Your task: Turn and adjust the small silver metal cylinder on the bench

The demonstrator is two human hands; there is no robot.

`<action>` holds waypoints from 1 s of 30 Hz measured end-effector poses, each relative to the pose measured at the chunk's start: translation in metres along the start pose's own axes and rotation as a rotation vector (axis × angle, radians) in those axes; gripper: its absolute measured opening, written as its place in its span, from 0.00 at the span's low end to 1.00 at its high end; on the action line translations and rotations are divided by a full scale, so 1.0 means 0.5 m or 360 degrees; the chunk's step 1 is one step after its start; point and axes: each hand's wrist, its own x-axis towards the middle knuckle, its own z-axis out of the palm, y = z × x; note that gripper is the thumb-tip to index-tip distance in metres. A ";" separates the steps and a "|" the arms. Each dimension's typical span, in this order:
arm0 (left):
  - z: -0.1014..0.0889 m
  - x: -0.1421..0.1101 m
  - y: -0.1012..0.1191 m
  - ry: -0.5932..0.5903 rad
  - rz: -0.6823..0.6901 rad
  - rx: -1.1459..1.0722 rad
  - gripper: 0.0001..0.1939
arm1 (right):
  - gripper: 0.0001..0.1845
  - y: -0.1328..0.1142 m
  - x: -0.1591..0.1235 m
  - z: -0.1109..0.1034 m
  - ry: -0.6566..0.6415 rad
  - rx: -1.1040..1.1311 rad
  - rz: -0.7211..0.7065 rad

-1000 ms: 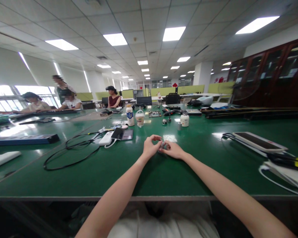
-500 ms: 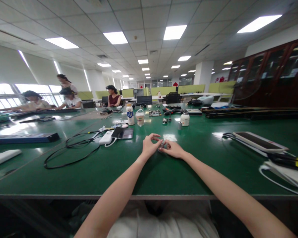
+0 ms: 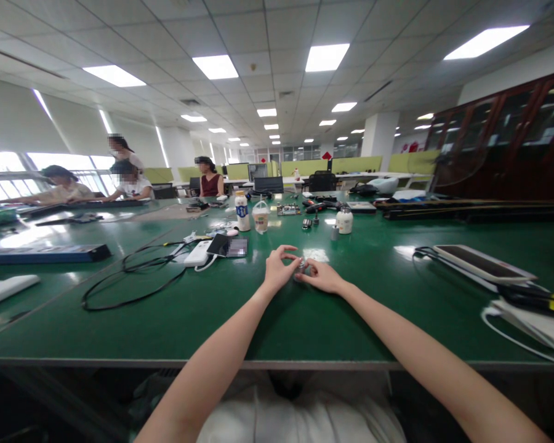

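1. Small silvery piece (image 3: 301, 267): just below and right of the frame's centre, between the hands, partly hidden by fingers; whether it touches the table, I cannot tell.
2. Right hand (image 3: 322, 277): thumb and forefinger pinch the piece from its right.
3. Left hand (image 3: 281, 268): thumb tip at the piece, forefinger arched well apart from the thumb.
4. Green table (image 3: 323, 332): spans the lower half of the frame beneath both hands.
5. Grey cylinder (image 3: 335, 232): right of centre, just beside a white jar (image 3: 345, 221).
6. Lidded cup (image 3: 260, 219) and labelled bottle (image 3: 242, 214): side by side, left of centre.
7. White box-shaped device (image 3: 197, 254): farther left, near a looped black cable (image 3: 133, 305).
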 end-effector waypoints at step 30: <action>-0.010 0.012 -0.016 0.0005 -0.0025 0.0046 0.16 | 0.21 -0.003 -0.003 -0.002 -0.0011 0.0009 -0.0018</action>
